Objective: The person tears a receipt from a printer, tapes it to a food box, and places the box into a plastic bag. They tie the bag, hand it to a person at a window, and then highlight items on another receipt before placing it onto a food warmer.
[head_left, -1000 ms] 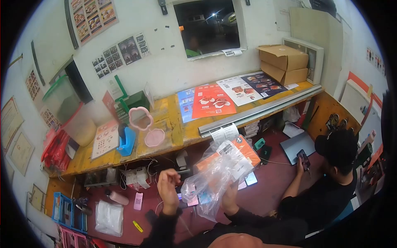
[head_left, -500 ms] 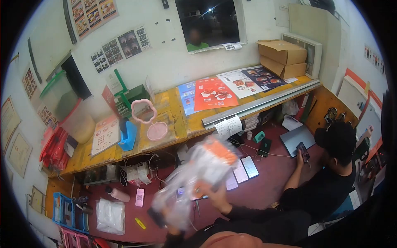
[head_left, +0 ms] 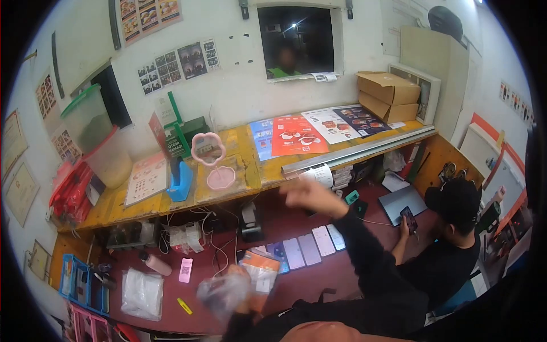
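Note:
My right hand (head_left: 310, 196) is raised near the shelf edge, beside the hanging white receipts (head_left: 319, 175); it is blurred and its grip is unclear. Low over the dark red desk, my left hand (head_left: 242, 279) is closed on a clear plastic bag (head_left: 223, 293) and an orange package with a white label (head_left: 262, 273). Behind the package, several phones (head_left: 309, 249) lie in a row, some with lit screens. A small black device (head_left: 250, 223) stands under the shelf.
A yellow shelf (head_left: 239, 165) carries menus, a pink mirror (head_left: 208, 149) and cardboard boxes (head_left: 387, 94). On the left lie white bags (head_left: 142, 293), a pink bottle (head_left: 155, 264) and a yellow marker (head_left: 184, 306). A co-worker (head_left: 450, 251) holds a phone at right.
The plastic bag and orange package have come down leftward with my left hand. My right hand has left them and risen toward the shelf, and the row of phones is now more exposed.

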`<state>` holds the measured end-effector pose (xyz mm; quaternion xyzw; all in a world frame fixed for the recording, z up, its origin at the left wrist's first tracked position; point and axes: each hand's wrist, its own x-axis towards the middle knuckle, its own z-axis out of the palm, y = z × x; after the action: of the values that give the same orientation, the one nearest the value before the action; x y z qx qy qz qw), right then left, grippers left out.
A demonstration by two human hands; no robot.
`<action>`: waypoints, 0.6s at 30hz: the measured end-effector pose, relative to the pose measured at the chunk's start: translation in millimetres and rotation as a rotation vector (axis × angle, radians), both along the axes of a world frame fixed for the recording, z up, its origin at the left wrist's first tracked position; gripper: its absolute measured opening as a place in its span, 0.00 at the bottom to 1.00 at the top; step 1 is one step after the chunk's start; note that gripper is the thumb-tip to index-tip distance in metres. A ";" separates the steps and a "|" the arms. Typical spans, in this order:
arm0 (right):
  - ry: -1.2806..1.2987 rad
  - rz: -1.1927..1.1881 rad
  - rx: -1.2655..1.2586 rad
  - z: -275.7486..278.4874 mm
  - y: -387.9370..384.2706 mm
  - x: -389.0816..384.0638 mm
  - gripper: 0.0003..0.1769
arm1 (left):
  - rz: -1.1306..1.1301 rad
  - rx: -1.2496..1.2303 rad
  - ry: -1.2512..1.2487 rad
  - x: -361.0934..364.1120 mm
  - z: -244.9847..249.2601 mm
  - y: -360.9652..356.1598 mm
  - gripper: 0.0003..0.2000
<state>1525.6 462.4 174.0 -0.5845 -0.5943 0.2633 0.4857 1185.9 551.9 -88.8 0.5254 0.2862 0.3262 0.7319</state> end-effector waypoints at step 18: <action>1.296 -0.159 0.615 107.7 37.7 151.2 0.37 | -0.846 -0.128 0.462 73.7 -166.6 -65.1 0.14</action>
<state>1676.8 500.1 281.7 -0.1889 -0.1896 0.3417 0.9009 1259.6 486.8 -255.3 0.6081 0.2221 -0.1434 0.7485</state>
